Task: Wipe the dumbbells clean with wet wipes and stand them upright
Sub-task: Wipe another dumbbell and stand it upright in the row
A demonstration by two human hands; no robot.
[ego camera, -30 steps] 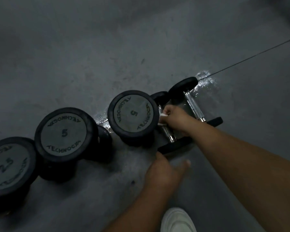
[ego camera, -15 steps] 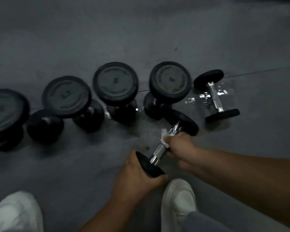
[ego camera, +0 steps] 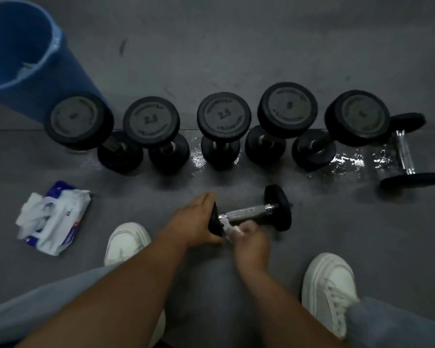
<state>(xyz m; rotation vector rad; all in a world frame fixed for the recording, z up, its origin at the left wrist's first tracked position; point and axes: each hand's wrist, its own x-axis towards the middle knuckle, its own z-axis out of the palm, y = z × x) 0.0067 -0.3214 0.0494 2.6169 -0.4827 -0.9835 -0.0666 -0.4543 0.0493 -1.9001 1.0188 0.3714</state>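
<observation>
A small dumbbell point(ego camera: 251, 211) with a chrome handle lies on its side on the grey floor in front of me. My left hand point(ego camera: 195, 221) grips its near black end plate. My right hand point(ego camera: 249, 237) pinches a white wet wipe point(ego camera: 230, 228) against the handle by that plate. Behind it several black dumbbells point(ego camera: 224, 116) stand upright in a row. Another small dumbbell point(ego camera: 404, 151) lies on its side at the far right.
A blue bin point(ego camera: 23, 54) stands at the back left. An open pack of wet wipes point(ego camera: 52, 217) lies on the floor to the left. My white shoes point(ego camera: 126, 241) point(ego camera: 329, 287) flank my arms. Wet patches point(ego camera: 347, 160) shine near the right dumbbells.
The small dumbbell was pulled from beside the right one toward me and now lies crosswise. My right hand with the wipe slid down the handle toward my left hand. The view widened.
</observation>
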